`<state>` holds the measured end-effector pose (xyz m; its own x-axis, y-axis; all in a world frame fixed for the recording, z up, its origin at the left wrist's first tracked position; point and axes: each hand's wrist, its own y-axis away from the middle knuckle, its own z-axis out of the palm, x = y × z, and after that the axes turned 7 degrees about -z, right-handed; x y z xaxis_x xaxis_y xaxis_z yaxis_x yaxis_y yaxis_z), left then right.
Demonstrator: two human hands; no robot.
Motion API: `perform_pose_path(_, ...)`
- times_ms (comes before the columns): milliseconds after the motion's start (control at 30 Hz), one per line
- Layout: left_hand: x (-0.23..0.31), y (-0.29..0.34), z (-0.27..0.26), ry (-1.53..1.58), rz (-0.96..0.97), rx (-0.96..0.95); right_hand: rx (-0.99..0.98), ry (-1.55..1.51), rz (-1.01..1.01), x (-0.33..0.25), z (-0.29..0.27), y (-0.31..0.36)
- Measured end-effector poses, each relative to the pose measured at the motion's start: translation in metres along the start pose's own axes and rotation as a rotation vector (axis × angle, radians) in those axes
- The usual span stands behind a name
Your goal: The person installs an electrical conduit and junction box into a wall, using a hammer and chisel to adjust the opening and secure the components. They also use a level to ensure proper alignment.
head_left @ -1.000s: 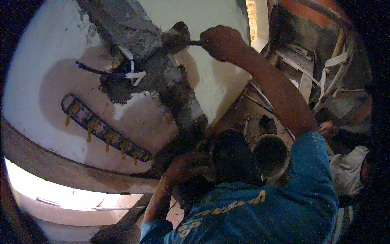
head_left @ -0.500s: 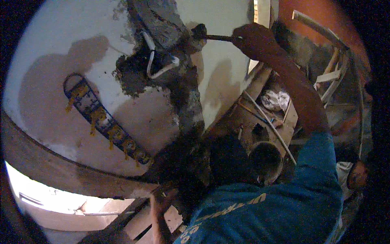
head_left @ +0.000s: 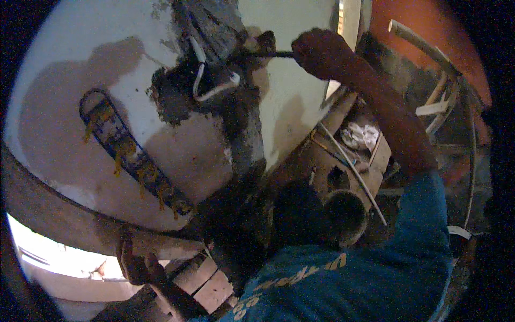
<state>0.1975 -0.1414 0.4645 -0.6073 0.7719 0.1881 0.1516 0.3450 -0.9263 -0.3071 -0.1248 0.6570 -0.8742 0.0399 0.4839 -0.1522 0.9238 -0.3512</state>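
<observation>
Bright light is pouring through a lower-left opening (head_left: 53, 249); a pale wall (head_left: 134, 107) and an orange wall (head_left: 421, 19) are standing in dimness.

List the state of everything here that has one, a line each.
Right hand: closed around the dark rod
Dark rod: gripped, nearly level in the picture
Left hand: open, at the bright opening
White cable: bent, sticking out of the wall
Wall: broken open along a rough channel
Round container: uncovered, inside dark
</observation>
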Motion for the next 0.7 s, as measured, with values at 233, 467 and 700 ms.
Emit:
perform_pose_path(233, -0.026, -0.005, -0.015, -0.233, 0.053, 0.168, 0.068, 0.087, 0.033, 0.011, 0.009, -0.012)
perform_pose_path(467, -0.029, -0.01, -0.005, -0.153, 0.065, 0.236, 0.154, 0.135, 0.04, 0.013, 0.023, -0.013)
perform_pose_path(700, -0.029, -0.019, 0.004, -0.141, 0.171, 0.243, 0.131, 0.081, 0.042, 0.014, 0.033, -0.02)
